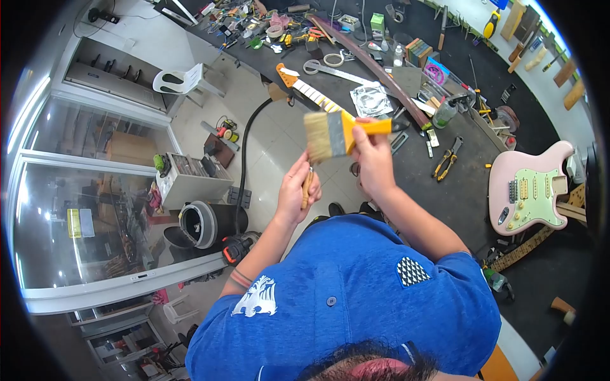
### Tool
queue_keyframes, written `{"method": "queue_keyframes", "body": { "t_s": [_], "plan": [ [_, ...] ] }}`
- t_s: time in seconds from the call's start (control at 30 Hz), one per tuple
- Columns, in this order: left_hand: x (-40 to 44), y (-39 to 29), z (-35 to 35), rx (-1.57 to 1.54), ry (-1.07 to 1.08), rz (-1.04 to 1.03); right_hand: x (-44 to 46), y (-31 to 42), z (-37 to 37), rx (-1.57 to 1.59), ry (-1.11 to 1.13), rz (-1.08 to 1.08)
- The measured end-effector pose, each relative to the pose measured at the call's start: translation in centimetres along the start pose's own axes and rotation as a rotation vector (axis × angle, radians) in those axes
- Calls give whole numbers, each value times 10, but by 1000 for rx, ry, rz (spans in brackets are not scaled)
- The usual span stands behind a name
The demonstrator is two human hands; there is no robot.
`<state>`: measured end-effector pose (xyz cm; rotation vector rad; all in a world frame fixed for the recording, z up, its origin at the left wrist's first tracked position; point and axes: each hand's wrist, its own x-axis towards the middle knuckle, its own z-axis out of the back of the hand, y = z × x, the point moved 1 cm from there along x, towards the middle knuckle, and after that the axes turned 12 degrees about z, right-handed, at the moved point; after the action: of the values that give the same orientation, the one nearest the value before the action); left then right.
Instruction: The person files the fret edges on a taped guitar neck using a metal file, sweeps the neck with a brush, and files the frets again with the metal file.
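Note:
My right hand point(376, 159) grips a wide paintbrush point(330, 136) by its yellow handle, its pale bristles pointing left. Close by on the left, my left hand point(297, 190) is closed around a small tool with a wooden handle point(307, 188); its working end is at the bristles' lower edge and hard to make out. Beyond the brush, a guitar neck point(316, 96) with an orange headstock and white strips along it lies at the bench's edge. To the right of it is a crumpled silvery sheet point(372, 100).
On the dark workbench point(422, 184) lie pliers point(448, 159), a pink guitar body point(528, 188), a spray bottle point(447, 113) and a long reddish-brown beam point(372, 70). Many tools crowd the far end. A black hose point(244, 152) and a bin point(213, 225) stand on the left.

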<state>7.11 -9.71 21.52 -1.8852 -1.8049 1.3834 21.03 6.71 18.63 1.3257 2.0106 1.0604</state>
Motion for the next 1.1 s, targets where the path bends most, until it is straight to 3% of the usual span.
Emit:
{"method": "queue_keyframes", "body": {
  "t_s": [0.1,0.2,0.37,0.4,0.5,0.57,0.63,0.8,0.9,0.97,1.03,1.07,1.1],
  "plan": [
    [-15,-9,10,307,-68,50,55,10,22,-88,-156,362],
    [-16,2,36,420,-272,-58,58,37,38,-67,-271,266],
    [3,3,28,348,-357,-111,-15,35,16,-117,-1,21],
    [6,4,20,381,-363,-107,-24,37,-4,-26,-46,42],
    [6,9,-3,477,-144,-23,0,15,11,-158,-81,147],
    [2,17,4,511,-168,-65,25,19,31,-314,-144,324],
    [-1,17,24,565,-186,-165,33,40,29,-113,-304,293],
    [11,4,53,382,-354,-109,-24,47,-10,-151,-200,87],
    [31,-1,40,441,-252,-96,-37,13,-34,-140,-54,48],
    [24,-4,37,566,-141,-107,-15,13,-31,-457,-124,172],
    [14,-3,55,704,-77,-98,18,7,4,-316,-319,245],
    [21,8,86,751,-16,-217,29,13,27,-429,-343,271],
    [13,4,100,692,-44,-191,35,15,56,-667,-351,341]
  ]
}}
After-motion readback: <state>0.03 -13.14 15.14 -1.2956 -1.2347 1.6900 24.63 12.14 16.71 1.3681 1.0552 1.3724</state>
